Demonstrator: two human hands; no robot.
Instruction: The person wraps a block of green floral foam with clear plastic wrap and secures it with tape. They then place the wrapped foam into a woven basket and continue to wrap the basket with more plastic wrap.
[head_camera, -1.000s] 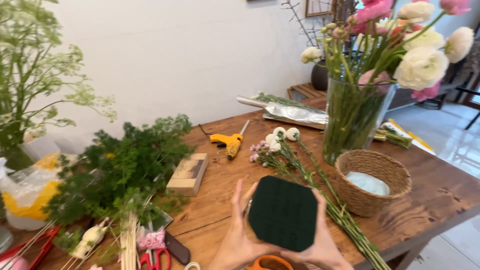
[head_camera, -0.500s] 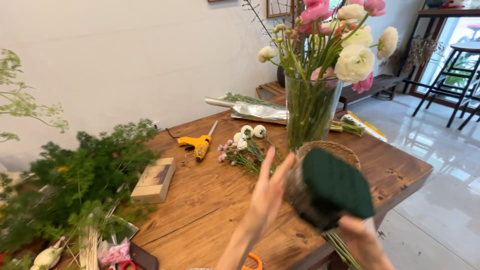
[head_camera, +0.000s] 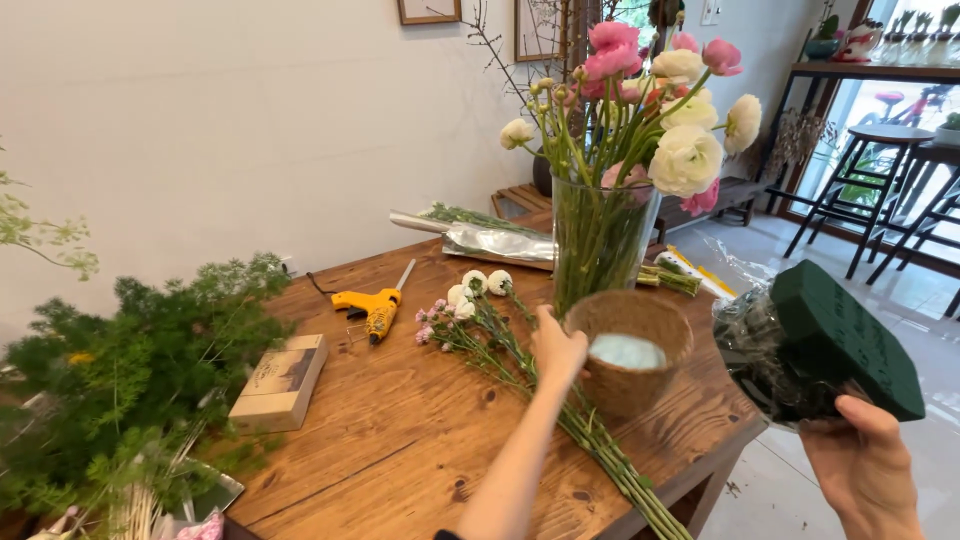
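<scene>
My right hand (head_camera: 865, 462) holds a dark green block of floral foam (head_camera: 845, 335) partly wrapped in clear film, out past the table's right edge. My left hand (head_camera: 556, 347) reaches across the wooden table (head_camera: 400, 430) and grips the near rim of a small woven basket (head_camera: 628, 352) with a pale lining inside. Cut stems with small white and pink blooms (head_camera: 480, 310) lie on the table under my left arm. A tall glass vase of pink and white flowers (head_camera: 610, 180) stands just behind the basket.
A yellow glue gun (head_camera: 370, 305) and a small cardboard box (head_camera: 282, 380) lie on the table's left half. Leafy green foliage (head_camera: 130, 370) fills the left side. Foil-wrapped stems (head_camera: 490, 238) lie at the back. Bar stools (head_camera: 890, 190) stand on the floor at right.
My view has swung right. The left hand let go of the foam block and went to the basket rim. The right hand carried the foam out to the right of the table.
</scene>
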